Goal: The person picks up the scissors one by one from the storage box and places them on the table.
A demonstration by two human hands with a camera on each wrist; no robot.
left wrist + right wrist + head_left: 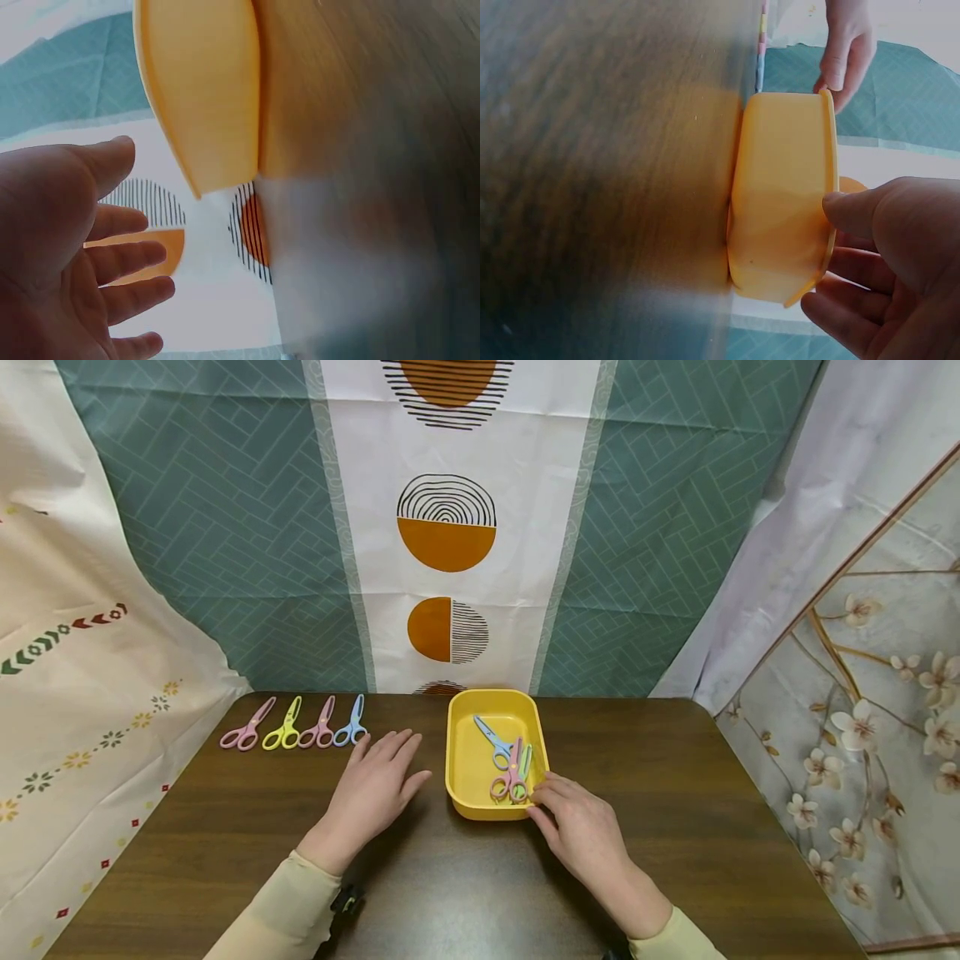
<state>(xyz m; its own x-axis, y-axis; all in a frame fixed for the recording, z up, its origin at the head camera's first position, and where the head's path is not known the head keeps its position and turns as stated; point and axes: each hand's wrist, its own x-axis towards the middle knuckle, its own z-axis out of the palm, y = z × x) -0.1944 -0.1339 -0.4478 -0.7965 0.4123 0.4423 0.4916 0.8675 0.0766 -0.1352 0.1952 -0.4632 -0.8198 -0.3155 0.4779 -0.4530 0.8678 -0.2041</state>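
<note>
A yellow plastic bin (487, 812) stands at mid-table. My right hand (585, 827) grips its near right corner, thumb at the rim and fingers along the side; the right wrist view shows the thumb (847, 210) on the rim. Inside the bin lie blue scissors (489, 734), pink scissors (514, 764) and green scissors (527, 758), partly overlapping. To the bin's left, my left hand (371, 789) is held palm down over the table, fingers spread and holding nothing. Its fingertips are close to the handles of blue scissors (356, 718) at the end of a row.
Further left in that row lie pink scissors (257, 720), yellow-green scissors (289, 724) and another pink pair (323, 723), blades pointing to the back. A patterned curtain (517, 527) hangs behind the dark wooden table (697, 827), with cloths (90, 693) at both sides.
</note>
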